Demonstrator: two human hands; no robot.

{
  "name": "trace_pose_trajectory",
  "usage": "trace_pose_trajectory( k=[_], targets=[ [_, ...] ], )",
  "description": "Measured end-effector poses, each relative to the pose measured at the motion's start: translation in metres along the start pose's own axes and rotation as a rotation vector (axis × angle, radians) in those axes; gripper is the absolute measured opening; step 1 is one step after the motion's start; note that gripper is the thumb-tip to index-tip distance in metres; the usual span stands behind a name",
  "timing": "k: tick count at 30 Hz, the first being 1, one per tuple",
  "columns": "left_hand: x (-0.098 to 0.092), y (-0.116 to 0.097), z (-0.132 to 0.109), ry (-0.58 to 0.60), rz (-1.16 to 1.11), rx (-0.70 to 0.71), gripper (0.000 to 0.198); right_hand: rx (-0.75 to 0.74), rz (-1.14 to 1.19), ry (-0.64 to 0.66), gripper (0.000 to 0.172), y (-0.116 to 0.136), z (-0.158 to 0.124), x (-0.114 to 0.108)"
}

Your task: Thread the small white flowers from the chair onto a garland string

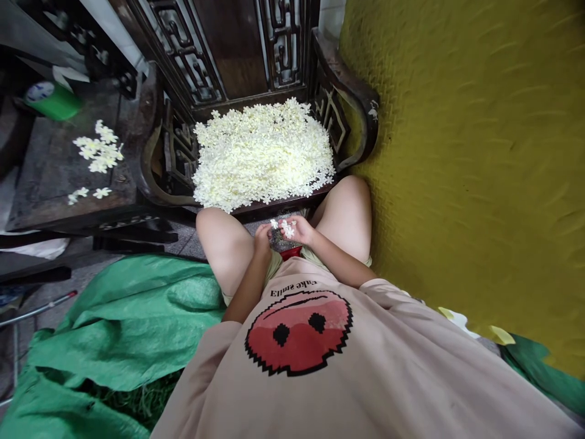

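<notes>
1. between the bare thighs (pixel 226 247) of the wearer, i have the right hand (pixel 301 230) turned inward, its fingers holding a few white blossoms (pixel 287 229).
2. just beside it on my feed, the left hand (pixel 262 236) has its fingers drawn narrow; a single blossom (pixel 273 224) shows at the fingertips, but from this far off i cannot tell whether they pinch it.
3. below the hands i look down on a pale pinkish shirt (pixel 388 366) with a red, black-edged print (pixel 299 335) and some lettering.
4. just past the thighs, my view shows a broad heap of white and pale yellow blossoms (pixel 265 152) spread over the seat of a dark carved wooden chair (pixel 240 49).
5. off to the left i get a dark worktop (pixel 46 174) with a cluster of blossoms (pixel 101 146), a few loose ones nearer its front edge, and a green cylinder (pixel 57 100) farther back.
6. low on the left, i see a rumpled green sheet (pixel 159 305) beside the wearer, green strands (pixel 132 396) showing in its opening.
7. along the right, a mustard-yellow textured surface (pixel 470 152) fills my picture.
</notes>
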State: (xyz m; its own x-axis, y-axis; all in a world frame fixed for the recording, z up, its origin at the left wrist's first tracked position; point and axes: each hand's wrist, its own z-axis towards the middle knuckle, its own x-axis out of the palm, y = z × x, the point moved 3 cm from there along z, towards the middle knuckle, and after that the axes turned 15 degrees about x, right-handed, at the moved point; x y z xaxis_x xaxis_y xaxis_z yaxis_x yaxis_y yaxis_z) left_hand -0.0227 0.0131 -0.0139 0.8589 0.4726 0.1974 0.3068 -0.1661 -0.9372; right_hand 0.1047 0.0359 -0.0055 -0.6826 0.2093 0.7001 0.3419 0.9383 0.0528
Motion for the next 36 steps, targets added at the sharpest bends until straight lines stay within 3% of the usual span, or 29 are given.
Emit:
trace_pose_trajectory(
  k=[6,10,16,23,30,36],
  targets=[
    [0.002,-0.002,0.001,-0.022,-0.033,-0.020,0.028,0.049,0.003,0.060,0.016,-0.001,-0.002,0.004],
    [0.001,-0.002,0.000,-0.021,-0.027,-0.028,0.030,0.065,0.014,-0.006,0.023,-0.001,0.000,0.002],
    [0.000,0.001,0.001,-0.032,0.004,-0.023,0.029,0.069,-0.012,-0.059,0.007,-0.002,0.009,-0.006],
    [-0.002,0.003,0.002,-0.041,-0.004,-0.012,0.028,0.074,0.004,-0.075,0.005,-0.001,0.008,-0.006],
    [-0.001,0.002,0.001,-0.020,0.039,-0.013,0.028,0.002,-0.074,-0.086,0.003,-0.002,0.005,-0.001],
    [0.000,-0.002,-0.004,-0.034,0.153,0.009,0.020,-0.099,-0.183,-0.207,0.016,-0.002,0.010,-0.008]
  ],
)
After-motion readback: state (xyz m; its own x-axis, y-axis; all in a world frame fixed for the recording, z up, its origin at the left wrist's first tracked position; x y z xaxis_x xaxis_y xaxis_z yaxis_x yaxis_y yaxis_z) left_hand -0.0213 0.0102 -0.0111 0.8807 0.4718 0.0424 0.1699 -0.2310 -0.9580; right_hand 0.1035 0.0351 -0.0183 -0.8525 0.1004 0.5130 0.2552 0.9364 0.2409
